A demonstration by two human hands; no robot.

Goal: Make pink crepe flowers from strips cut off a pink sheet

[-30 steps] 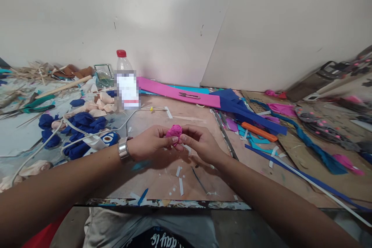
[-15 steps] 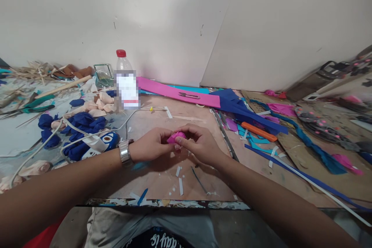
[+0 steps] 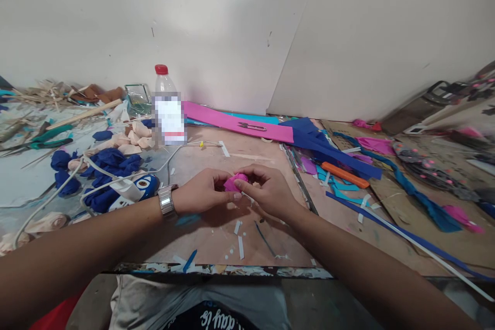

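Note:
Both my hands meet over the middle of the wooden worktable point(image 3: 209, 247). A small pink rolled fabric rose point(image 3: 234, 182) sits between them. My left hand point(image 3: 201, 192), with a metal watch on its wrist, pinches the rose from the left, fingers closed. From the right, my right hand point(image 3: 266, 190) closes its fingers over the top of the rose. Most of the rose is hidden by the fingers.
A clear bottle point(image 3: 167, 108) with a red cap stands behind. Blue and peach fabric roses point(image 3: 110, 162) and a glue gun point(image 3: 133, 190) with a white cord lie at left. Pink fabric strip point(image 3: 235, 124), snips, blue cloth and an orange cutter point(image 3: 345, 175) lie at right.
The rose stood upright and well exposed a second ago; my fingers have since closed over it and lowered it slightly. The hands stay in the same place.

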